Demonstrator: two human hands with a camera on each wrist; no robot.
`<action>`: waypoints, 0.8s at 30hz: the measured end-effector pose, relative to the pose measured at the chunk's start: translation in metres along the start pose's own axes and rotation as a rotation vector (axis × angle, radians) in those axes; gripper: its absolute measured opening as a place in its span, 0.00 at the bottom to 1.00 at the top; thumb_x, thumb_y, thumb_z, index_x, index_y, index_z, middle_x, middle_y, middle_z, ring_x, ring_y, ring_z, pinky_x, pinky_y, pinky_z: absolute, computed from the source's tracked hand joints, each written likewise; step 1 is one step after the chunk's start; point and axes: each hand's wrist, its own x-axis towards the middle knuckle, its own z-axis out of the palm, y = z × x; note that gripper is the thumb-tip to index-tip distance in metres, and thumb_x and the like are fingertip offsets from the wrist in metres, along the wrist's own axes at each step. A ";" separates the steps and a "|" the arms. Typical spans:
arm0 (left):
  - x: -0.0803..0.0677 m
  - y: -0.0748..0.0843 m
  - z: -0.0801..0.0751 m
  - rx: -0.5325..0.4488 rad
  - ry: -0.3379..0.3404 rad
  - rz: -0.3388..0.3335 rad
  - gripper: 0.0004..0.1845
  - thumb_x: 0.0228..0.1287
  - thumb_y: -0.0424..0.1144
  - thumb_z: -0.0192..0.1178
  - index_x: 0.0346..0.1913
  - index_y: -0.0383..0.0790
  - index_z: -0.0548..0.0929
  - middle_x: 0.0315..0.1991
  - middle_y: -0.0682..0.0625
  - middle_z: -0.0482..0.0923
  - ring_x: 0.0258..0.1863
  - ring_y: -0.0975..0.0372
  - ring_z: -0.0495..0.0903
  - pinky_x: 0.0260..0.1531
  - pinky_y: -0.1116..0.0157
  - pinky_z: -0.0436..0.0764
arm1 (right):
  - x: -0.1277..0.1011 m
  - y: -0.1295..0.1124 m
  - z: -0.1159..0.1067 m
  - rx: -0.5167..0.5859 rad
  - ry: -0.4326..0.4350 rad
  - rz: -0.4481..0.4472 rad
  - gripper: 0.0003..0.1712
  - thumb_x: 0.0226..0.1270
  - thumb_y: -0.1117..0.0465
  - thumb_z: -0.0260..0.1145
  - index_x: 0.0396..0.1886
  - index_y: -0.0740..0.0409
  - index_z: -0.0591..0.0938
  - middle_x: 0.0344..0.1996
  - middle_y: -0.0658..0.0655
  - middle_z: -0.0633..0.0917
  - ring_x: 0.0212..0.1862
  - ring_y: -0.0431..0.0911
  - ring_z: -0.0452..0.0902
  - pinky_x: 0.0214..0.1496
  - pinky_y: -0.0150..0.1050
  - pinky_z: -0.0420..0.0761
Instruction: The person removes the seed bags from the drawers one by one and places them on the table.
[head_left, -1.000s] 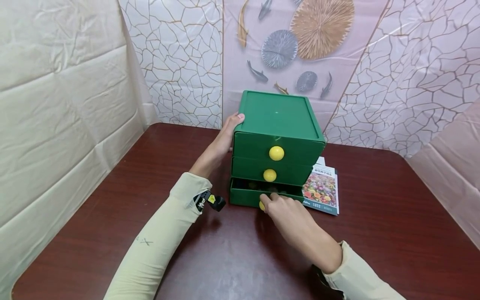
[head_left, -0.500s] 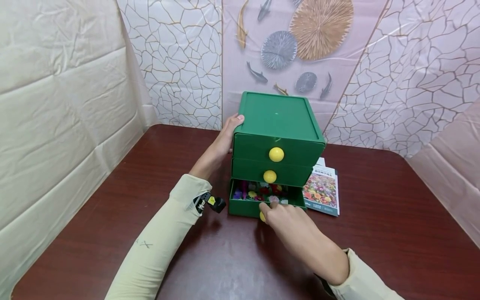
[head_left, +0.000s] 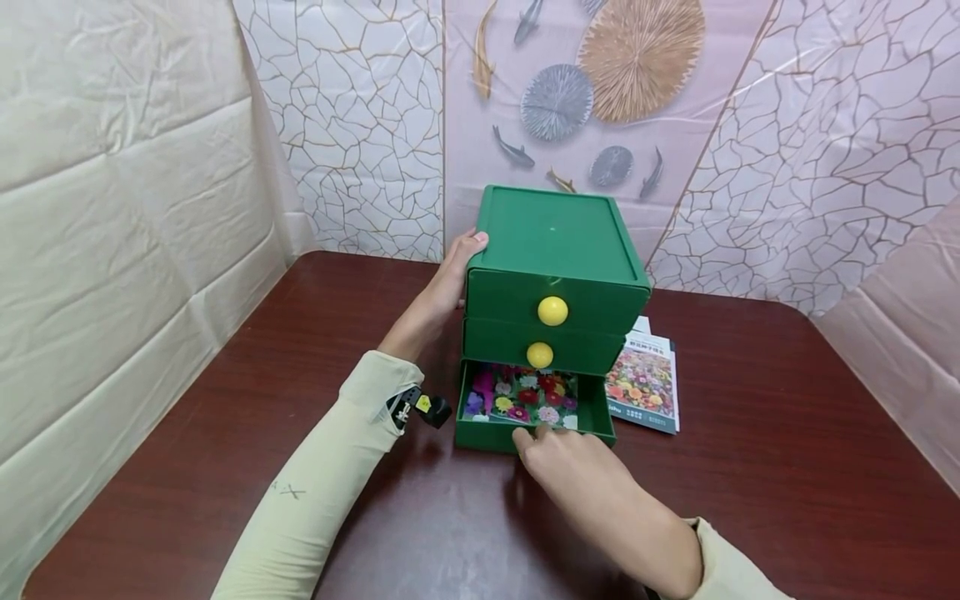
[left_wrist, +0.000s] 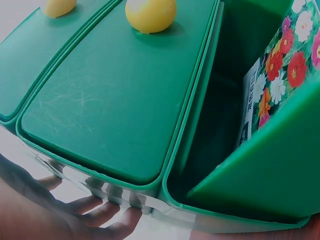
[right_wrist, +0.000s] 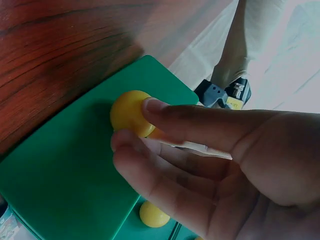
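Note:
A green three-drawer cabinet (head_left: 555,237) stands on the table. My left hand (head_left: 450,279) presses flat against its left side, thumb at the top edge; its fingers (left_wrist: 95,210) show under the cabinet wall in the left wrist view. My right hand (head_left: 528,437) pinches the bottom drawer's yellow knob (right_wrist: 127,112), which the hand hides in the head view. The bottom drawer (head_left: 487,435) is pulled out, and a flower-printed pack (head_left: 525,396) lies inside it (left_wrist: 280,75). The upper two drawers are closed, each with a yellow knob (head_left: 552,311).
A flower-printed booklet (head_left: 645,383) lies on the dark wooden table (head_left: 750,467) just right of the cabinet. Sheet-covered walls close in the back and both sides. A small wrist camera (head_left: 420,406) sits on my left sleeve.
My right hand has drawn the bottom drawer out toward me, exposing the flower-printed pack. The left hand has stayed on the cabinet's side.

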 end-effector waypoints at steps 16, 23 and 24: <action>-0.001 -0.002 0.000 -0.010 -0.002 0.014 0.47 0.72 0.68 0.41 0.87 0.51 0.46 0.83 0.44 0.49 0.72 0.49 0.63 0.64 0.44 0.68 | -0.008 -0.009 0.002 -0.083 -0.012 -0.034 0.06 0.71 0.63 0.73 0.42 0.56 0.84 0.26 0.55 0.82 0.26 0.45 0.80 0.23 0.43 0.81; -0.002 -0.002 0.000 -0.018 -0.010 0.012 0.47 0.72 0.68 0.42 0.87 0.51 0.46 0.82 0.44 0.51 0.68 0.49 0.66 0.63 0.45 0.69 | -0.008 -0.010 0.000 -0.072 -0.083 -0.035 0.08 0.71 0.61 0.73 0.46 0.56 0.84 0.28 0.55 0.83 0.27 0.45 0.79 0.23 0.42 0.80; -0.001 -0.002 0.000 -0.018 -0.009 0.013 0.47 0.72 0.68 0.42 0.87 0.51 0.46 0.82 0.44 0.50 0.68 0.49 0.66 0.64 0.45 0.69 | -0.008 -0.009 0.000 -0.069 -0.092 -0.037 0.08 0.71 0.61 0.73 0.46 0.56 0.84 0.28 0.55 0.83 0.27 0.44 0.79 0.23 0.42 0.80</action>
